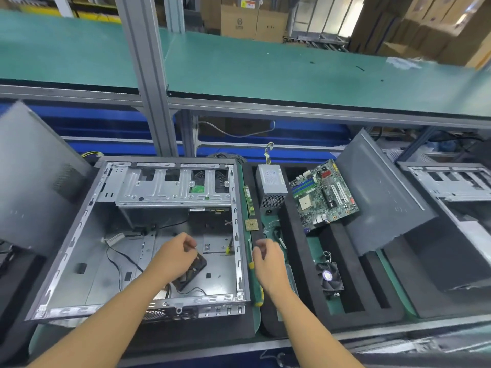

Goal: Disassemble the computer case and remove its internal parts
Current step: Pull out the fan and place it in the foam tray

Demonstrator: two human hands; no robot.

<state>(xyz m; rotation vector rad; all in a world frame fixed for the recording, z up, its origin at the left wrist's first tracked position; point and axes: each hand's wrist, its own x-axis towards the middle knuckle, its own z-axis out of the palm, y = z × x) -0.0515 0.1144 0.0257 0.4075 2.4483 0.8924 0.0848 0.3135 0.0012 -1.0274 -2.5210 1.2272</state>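
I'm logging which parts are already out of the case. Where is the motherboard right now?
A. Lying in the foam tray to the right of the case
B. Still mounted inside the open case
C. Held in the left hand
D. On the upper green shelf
A: the motherboard lies tilted in the foam tray, beside the power supply, outside the case.

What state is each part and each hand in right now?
Grey metal computer case: lying flat, side open, mostly emptied.
Small black case fan: inside case, tilted, held by left hand.
Right hand: loosely curled, empty, above the tray edge.
Green motherboard: out, propped in the black foam tray.
Grey power supply: out, standing in tray.
Green-handled screwdriver: lying beside case, unheld.
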